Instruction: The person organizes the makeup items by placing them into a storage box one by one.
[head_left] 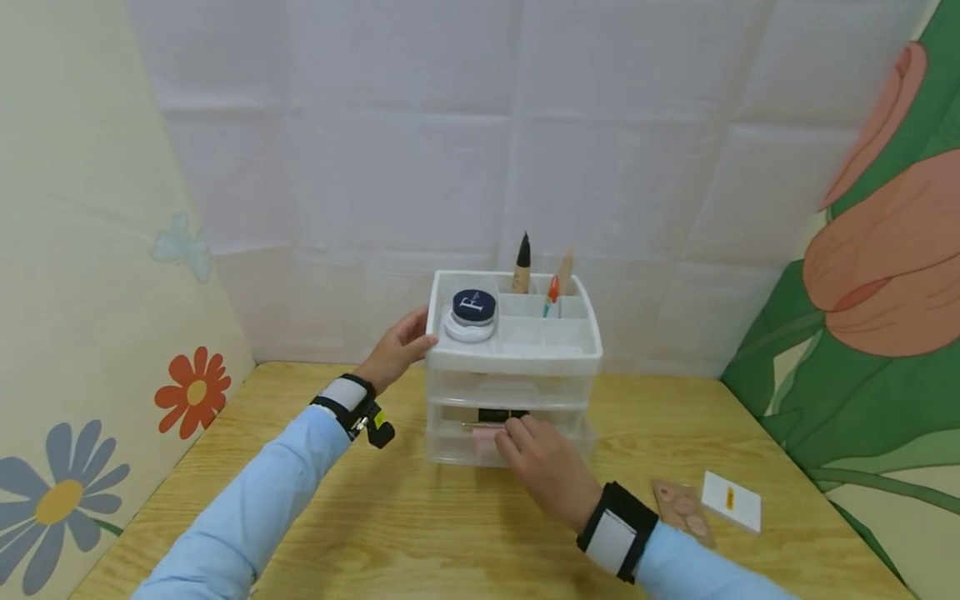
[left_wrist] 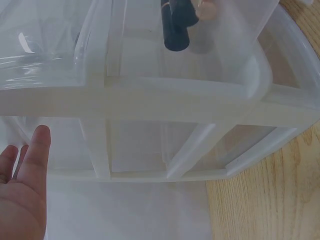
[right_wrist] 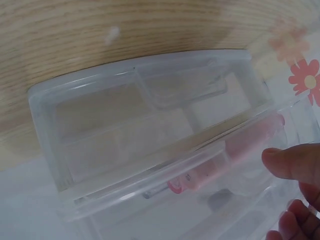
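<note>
A white and clear plastic drawer organizer point(head_left: 513, 365) stands on the wooden table. My left hand point(head_left: 401, 346) rests against its upper left side, thumb near the front corner; in the left wrist view its fingers point(left_wrist: 37, 155) lie extended along the side. Low at the front, my right hand point(head_left: 551, 467) has its fingers curled at a clear drawer point(head_left: 453, 450), which juts out a little. Inside it a pink tube point(right_wrist: 255, 135) shows through the plastic, close to my right thumb point(right_wrist: 280, 162). Black items point(head_left: 492, 414) lie behind the drawer front.
On the organizer's top tray sit a dark-lidded round compact point(head_left: 474, 307), a black-tipped pen point(head_left: 522, 262) and a small orange-tipped item point(head_left: 552, 290). To the right, a brown palette point(head_left: 678, 508) and a white box point(head_left: 733, 502) lie on the table. A white cloth point(head_left: 397, 175) hangs behind.
</note>
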